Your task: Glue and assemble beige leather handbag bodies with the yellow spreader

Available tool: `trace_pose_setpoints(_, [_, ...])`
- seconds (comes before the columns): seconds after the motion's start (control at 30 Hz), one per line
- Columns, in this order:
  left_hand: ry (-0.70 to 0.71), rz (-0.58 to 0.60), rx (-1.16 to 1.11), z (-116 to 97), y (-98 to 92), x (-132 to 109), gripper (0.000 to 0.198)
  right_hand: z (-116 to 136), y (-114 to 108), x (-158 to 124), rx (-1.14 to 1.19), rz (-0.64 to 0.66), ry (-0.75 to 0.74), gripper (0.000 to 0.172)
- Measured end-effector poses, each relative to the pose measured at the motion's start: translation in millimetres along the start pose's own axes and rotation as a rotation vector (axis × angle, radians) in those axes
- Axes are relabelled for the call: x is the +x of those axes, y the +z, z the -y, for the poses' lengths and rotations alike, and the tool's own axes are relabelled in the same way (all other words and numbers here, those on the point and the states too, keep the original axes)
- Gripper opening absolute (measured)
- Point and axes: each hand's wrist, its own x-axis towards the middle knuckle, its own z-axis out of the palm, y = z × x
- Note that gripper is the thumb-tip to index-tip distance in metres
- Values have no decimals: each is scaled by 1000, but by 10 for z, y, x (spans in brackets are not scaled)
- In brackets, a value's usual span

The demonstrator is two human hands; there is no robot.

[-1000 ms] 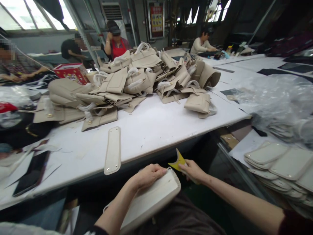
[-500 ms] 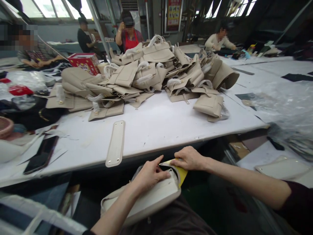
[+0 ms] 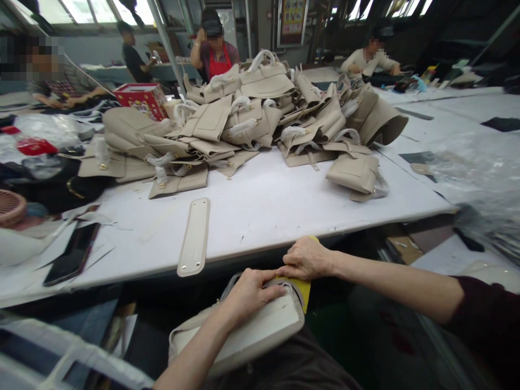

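A beige bag (image 3: 260, 333) lies across my lap below the table edge, its pale flat face turned up. My left hand (image 3: 254, 292) holds the bag near its right end, thumb on the pale face and fingers over the far edge. At that end a yellow sheet-like piece (image 3: 303, 287) curves along the bag's rim. My right hand (image 3: 303, 259) is closed on the yellow piece, its fingertips close to those of my left hand. What lies under the right fingers is hidden.
Beige bags with wrapped handles (image 3: 244, 114) are heaped on the white table (image 3: 260, 206). A beige strip with metal studs (image 3: 194, 236) lies near the front edge, a phone (image 3: 73, 253) to its left. Clear plastic (image 3: 483, 179) is at right. Several co-workers sit beyond.
My right hand has drawn in against my left fingers, and the yellow piece now sticks up above it. My left index finger, earlier stretched out, has come down on the bag's edge.
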Motion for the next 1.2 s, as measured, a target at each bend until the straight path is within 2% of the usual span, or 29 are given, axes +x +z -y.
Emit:
trace_pose_setpoints(0.27, [-1, -18, 79, -4, 10, -16, 33, 70, -28, -3, -50, 57, 56, 61])
trace_pose_setpoints(0.6, [51, -17, 158, -17, 38, 10, 31, 258, -53, -59, -56, 183, 218, 62])
trace_pose_setpoints(0.97, [90, -33, 252, 23, 94, -42, 35, 585, 30, -174, -22, 191, 428, 65])
trace_pose_setpoints(1.2, [-16, 104, -9, 1, -17, -20, 56, 789, 57, -284, 6, 152, 494, 65])
